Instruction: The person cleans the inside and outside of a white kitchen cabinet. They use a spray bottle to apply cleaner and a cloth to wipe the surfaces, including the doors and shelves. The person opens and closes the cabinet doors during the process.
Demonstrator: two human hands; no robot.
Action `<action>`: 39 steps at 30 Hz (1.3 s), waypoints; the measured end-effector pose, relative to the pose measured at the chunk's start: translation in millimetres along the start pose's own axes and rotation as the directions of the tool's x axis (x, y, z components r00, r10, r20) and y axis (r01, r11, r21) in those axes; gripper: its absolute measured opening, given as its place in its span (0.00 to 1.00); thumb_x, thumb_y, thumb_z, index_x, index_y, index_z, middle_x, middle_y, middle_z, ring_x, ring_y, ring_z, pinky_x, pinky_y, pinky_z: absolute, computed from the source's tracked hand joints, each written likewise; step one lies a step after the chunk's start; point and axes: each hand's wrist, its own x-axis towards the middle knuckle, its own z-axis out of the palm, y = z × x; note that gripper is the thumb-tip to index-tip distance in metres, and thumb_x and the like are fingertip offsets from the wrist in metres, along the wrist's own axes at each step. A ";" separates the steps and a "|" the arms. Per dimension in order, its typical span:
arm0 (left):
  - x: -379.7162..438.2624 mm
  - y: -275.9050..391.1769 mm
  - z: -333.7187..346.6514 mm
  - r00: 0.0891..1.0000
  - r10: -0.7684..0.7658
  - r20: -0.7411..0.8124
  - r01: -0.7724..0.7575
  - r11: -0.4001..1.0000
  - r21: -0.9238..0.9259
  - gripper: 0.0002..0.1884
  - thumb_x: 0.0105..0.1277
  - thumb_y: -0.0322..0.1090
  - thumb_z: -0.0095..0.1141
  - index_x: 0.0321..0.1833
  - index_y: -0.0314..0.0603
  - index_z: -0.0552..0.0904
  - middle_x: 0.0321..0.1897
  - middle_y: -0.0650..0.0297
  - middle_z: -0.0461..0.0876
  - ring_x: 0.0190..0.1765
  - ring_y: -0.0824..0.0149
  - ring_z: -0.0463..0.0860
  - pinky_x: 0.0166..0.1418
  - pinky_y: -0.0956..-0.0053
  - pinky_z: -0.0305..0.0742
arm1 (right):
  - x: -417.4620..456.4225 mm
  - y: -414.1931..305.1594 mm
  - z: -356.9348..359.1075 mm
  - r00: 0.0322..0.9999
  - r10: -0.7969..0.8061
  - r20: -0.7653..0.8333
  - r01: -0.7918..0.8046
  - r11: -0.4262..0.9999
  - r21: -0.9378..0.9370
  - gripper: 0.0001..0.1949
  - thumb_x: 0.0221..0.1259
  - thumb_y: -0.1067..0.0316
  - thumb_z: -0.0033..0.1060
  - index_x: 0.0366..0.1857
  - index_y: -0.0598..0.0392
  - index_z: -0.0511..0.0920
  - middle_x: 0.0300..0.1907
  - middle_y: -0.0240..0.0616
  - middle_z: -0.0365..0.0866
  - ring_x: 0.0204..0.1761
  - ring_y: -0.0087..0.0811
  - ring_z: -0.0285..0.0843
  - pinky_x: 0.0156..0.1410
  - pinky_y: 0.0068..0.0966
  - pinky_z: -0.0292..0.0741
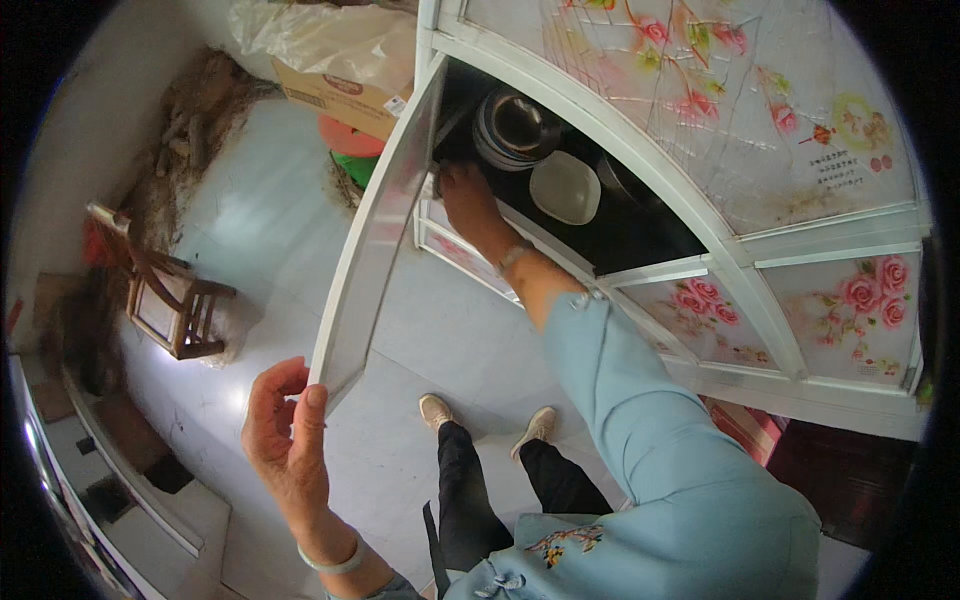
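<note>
My left hand (289, 442) grips the free edge of a white-framed cabinet door (346, 277), which is swung wide. Reaching into the dark cabinet opening, my right hand (471, 202) is at the lower corner on the hinge side. Its fingertips are in shadow, so I cannot tell whether they hold something. Just beyond it stands a stack of bowls (484, 142) with a shiny metal bowl (521, 122) on top. A pale rounded-square dish (566, 187) lies beside the stack, on the dark shelf (574, 244).
Rose-patterned panels (862, 300) cover the cabinet front. Past the door are a cardboard box (341, 97) under plastic sheeting (330, 37) and a red-and-green round container (352, 146). A wooden chair (169, 292) stands on the tiled floor (420, 330) at left, near piled firewood (187, 127).
</note>
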 end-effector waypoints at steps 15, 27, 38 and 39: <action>28.8 -2.6 -18.7 0.997 0.042 -0.064 -0.039 0.998 0.051 0.19 0.66 0.40 0.67 0.53 0.35 0.82 0.37 0.66 0.83 0.35 0.79 0.75 0.35 0.85 0.66 | 47.0 28.2 22.1 0.931 0.097 -0.353 -0.032 0.982 0.185 0.14 0.54 0.71 0.58 0.45 0.63 0.78 0.50 0.51 0.78 0.54 0.52 0.74 0.61 0.48 0.71; 28.4 -2.3 -26.9 0.999 0.032 -0.016 -0.031 0.998 0.054 0.15 0.68 0.37 0.65 0.51 0.33 0.82 0.36 0.67 0.82 0.33 0.80 0.73 0.33 0.85 0.65 | -68.4 11.3 -32.6 0.995 0.090 -0.032 -0.091 0.994 -0.058 0.19 0.60 0.72 0.53 0.55 0.65 0.75 0.59 0.51 0.73 0.60 0.48 0.70 0.61 0.40 0.75; -24.9 8.4 24.1 0.993 0.000 0.115 -0.011 0.996 0.094 0.06 0.69 0.30 0.60 0.41 0.34 0.79 0.35 0.67 0.79 0.33 0.78 0.73 0.35 0.82 0.71 | -263.1 -13.3 -79.7 0.830 0.122 0.545 -0.381 0.838 0.392 0.07 0.54 0.67 0.58 0.26 0.59 0.73 0.34 0.52 0.81 0.42 0.53 0.79 0.47 0.49 0.72; -33.5 11.7 37.7 0.988 -0.031 0.151 0.026 0.999 0.037 0.04 0.68 0.27 0.59 0.41 0.34 0.79 0.36 0.66 0.79 0.35 0.77 0.76 0.35 0.81 0.73 | -278.8 -15.4 -87.5 0.777 0.164 0.608 -0.491 0.761 0.423 0.07 0.54 0.67 0.58 0.28 0.60 0.75 0.35 0.51 0.82 0.42 0.53 0.79 0.47 0.47 0.73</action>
